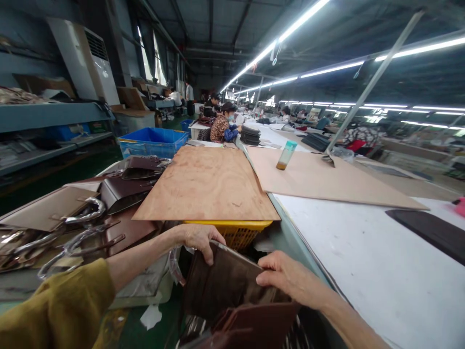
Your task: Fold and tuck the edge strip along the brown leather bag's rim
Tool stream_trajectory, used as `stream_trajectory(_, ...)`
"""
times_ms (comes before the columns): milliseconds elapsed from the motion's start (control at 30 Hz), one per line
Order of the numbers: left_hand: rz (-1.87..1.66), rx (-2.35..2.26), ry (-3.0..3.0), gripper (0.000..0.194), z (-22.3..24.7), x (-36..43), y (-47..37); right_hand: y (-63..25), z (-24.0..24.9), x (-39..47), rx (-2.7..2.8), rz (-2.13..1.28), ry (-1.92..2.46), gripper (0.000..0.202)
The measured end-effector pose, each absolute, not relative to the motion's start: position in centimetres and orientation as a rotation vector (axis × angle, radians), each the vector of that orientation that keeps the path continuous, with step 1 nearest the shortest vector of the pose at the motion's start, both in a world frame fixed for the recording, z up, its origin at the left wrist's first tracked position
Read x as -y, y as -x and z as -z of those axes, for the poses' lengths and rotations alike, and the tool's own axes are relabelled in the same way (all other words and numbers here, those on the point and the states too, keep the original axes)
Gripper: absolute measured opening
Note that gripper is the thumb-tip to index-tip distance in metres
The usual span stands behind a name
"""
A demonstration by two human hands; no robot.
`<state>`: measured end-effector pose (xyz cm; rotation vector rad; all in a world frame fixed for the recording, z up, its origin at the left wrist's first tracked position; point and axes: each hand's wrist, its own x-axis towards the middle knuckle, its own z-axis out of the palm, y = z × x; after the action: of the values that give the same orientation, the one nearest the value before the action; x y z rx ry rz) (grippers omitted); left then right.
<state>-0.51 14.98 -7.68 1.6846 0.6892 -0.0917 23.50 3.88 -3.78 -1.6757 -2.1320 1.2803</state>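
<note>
Factory benches stretch toward twelve o'clock while the left hand (198, 237) and right hand (286, 278) pinch a brown leather bag (225, 286), seemingly light and floppy, by its top edge.

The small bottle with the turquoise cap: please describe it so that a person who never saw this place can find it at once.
Start from the long white worktable on the right. A large brown board lies on its far part, and the bottle stands upright on that board, near its left edge. It is the only upright thing there: clear, with amber liquid at the bottom and a turquoise cap.
</note>
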Motion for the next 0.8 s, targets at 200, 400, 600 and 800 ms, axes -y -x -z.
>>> stream_trajectory(200, 0.088, -0.664, -1.75, 0.038, 7.4, -12.9, 0.1, -23.7, 4.5, -1.0, 2.041, -1.21, 1.759, 0.023)
stream_trajectory(400, 0.012, -0.632, -1.824, 0.034, 6.5, -12.3, -0.8, -24.3, 5.4, -0.5, 2.005, -1.211, 1.803, 0.021)
stream_trajectory(600, -0.018, -0.612, -1.888, 0.029, 6.6, -12.1, -0.8, -24.6, 6.2, -0.7, 2.012, -1.24, 1.799, 0.02)
stream_trajectory(800, -0.065, -0.64, -1.829, 0.027, 6.1, -11.4, -1.1, -24.7, 6.6, -0.5, 2.025, -1.23, 1.821, 0.021)
